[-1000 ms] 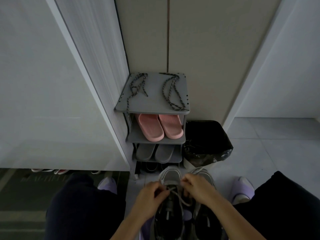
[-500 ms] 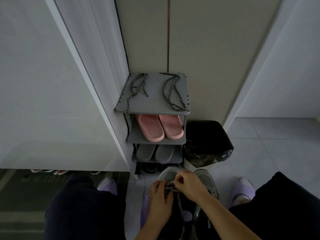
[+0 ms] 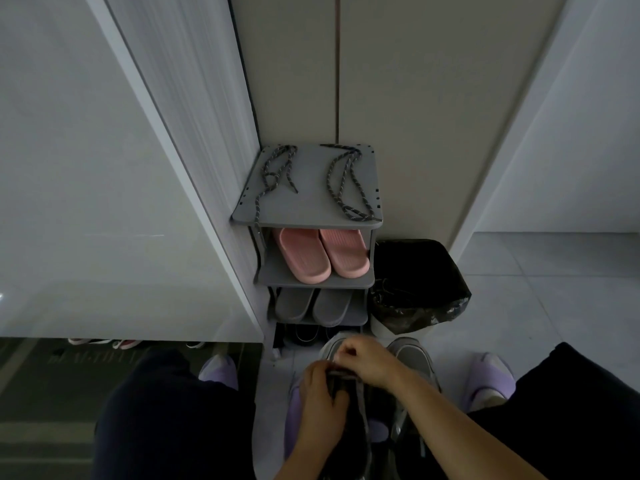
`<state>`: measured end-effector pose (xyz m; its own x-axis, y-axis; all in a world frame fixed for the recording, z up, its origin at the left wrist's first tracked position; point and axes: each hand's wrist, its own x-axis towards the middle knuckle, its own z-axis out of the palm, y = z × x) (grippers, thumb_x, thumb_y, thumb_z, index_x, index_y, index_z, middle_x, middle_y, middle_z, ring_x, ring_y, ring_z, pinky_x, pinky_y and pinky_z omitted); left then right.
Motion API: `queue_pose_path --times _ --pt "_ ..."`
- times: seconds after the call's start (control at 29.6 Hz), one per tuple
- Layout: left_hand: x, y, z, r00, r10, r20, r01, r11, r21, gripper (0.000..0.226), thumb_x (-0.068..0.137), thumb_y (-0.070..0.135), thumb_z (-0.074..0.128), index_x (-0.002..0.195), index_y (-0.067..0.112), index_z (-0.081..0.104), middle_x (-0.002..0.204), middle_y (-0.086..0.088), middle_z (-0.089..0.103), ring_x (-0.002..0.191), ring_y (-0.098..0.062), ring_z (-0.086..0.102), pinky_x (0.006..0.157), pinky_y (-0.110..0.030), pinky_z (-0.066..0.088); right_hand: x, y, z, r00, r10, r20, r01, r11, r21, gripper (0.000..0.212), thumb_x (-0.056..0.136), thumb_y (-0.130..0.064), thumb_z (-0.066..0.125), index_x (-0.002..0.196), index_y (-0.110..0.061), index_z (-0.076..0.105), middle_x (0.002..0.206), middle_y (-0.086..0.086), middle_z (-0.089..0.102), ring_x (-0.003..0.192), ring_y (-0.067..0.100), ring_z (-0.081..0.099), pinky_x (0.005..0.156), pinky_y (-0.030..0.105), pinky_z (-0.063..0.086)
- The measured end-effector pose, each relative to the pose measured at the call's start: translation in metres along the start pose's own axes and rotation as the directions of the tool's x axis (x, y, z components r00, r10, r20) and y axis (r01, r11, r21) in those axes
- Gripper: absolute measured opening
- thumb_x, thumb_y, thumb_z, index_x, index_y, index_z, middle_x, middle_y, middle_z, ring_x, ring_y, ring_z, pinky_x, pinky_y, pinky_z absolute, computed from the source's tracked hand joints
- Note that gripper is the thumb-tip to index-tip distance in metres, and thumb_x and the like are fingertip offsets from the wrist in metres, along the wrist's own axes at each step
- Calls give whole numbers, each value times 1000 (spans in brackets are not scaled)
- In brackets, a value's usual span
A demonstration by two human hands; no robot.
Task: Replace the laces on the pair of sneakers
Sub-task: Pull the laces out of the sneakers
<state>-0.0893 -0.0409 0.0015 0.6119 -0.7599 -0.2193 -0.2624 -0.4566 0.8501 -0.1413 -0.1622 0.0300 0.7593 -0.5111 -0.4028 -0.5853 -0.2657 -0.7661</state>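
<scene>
Left hand: The left hand [image 3: 322, 393] is curling round the top of the left sneaker [image 3: 329, 344] and holding it down.
Right hand: The right hand [image 3: 363, 358] is reaching over the toe end, with its fingers bunching into a pinch. It looks like it is pinching the old lace [image 3: 362, 410], but the fingers are hiding the spot.
What just changed: A second ago both hands were pulling the lace apart in the middle of the shoe. Now they are working close together, up by the toe, and the left hand is gripping the shoe instead of the lace.
What that means: I think the old lace is coming out hole by hole, and the person is getting near the last holes. Part of the lace is lying loose down the shoe.
Other sneaker: The right sneaker [image 3: 410, 355] is sitting just beside the first one, on the floor, with nobody touching it.
New laces: The new laces [image 3: 273, 176] are lying on top of the rack [image 3: 308, 195], well apart from the hands.
Still to do: I am guessing most of the job is waiting, because no new lace is going in yet.
</scene>
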Motion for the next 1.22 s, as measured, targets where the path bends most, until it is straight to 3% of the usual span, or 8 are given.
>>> queue_pose_path --times 0.1,0.2,0.34,0.54,0.64,0.91,1.12,1.22 --pt "3 -2 -1 999 -29 -36 30 999 29 37 82 0 52 117 13 46 106 6 37 106 -13 39 92 -17 29 -10 6 -10 962 199 -189 -40 784 620 25 87 -8 54 63 -15 51 57 0 43 48 4 43 50 17 33" --pt "3 -5 1 998 -45 -43 47 998 45 40 82 2 53 121 10 45 111 5 34 111 -15 40 97 -17 30 -14 8 -28 932 305 -195 -39 620 783 27 89 -12 52 62 -11 49 58 3 36 48 9 36 49 20 29" --pt "1 -5 3 998 -42 -45 44 998 42 42 82 3 54 122 10 44 113 6 34 116 -17 41 97 -17 30 -12 4 -37 973 229 -31 -217 952 217 31 84 -39 64 73 -15 47 69 1 46 68 13 46 61 25 37" --pt "1 -2 3 999 -17 -47 21 997 79 40 82 5 54 121 11 45 114 4 37 114 -15 40 95 -17 30 -12 -5 -6 974 -13 -225 -85 903 -422 65 79 -42 66 133 -21 38 134 2 37 126 24 36 103 34 32" --pt "0 -1 3 999 -23 -45 25 998 57 38 80 4 53 117 13 47 111 3 39 111 -17 43 96 -23 36 -12 -9 1 967 -131 -220 -4 852 -524 57 81 -46 61 132 -27 44 133 -3 39 128 19 32 103 31 25" --pt "0 2 1 998 -24 -58 25 999 19 39 77 0 53 114 11 49 104 2 42 100 -13 46 93 -27 42 -2 -2 20 977 -123 -174 96 983 -154 26 89 -26 58 64 -27 51 73 -8 52 75 8 50 65 14 37" --pt "0 -2 1 997 -18 -69 18 1000 3 38 82 3 53 119 11 48 112 4 38 108 -11 40 94 -13 28 -13 -10 -25 807 222 -547 187 783 593 5 89 -6 56 88 -5 61 70 0 57 62 5 54 56 10 43" --pt "1 -4 2 997 -18 -72 19 1000 17 39 83 5 54 121 9 47 117 3 39 111 -11 39 95 -12 26 -16 11 -59 727 370 -579 121 760 638 8 89 -8 58 86 -3 63 67 5 55 63 15 53 54 15 41"
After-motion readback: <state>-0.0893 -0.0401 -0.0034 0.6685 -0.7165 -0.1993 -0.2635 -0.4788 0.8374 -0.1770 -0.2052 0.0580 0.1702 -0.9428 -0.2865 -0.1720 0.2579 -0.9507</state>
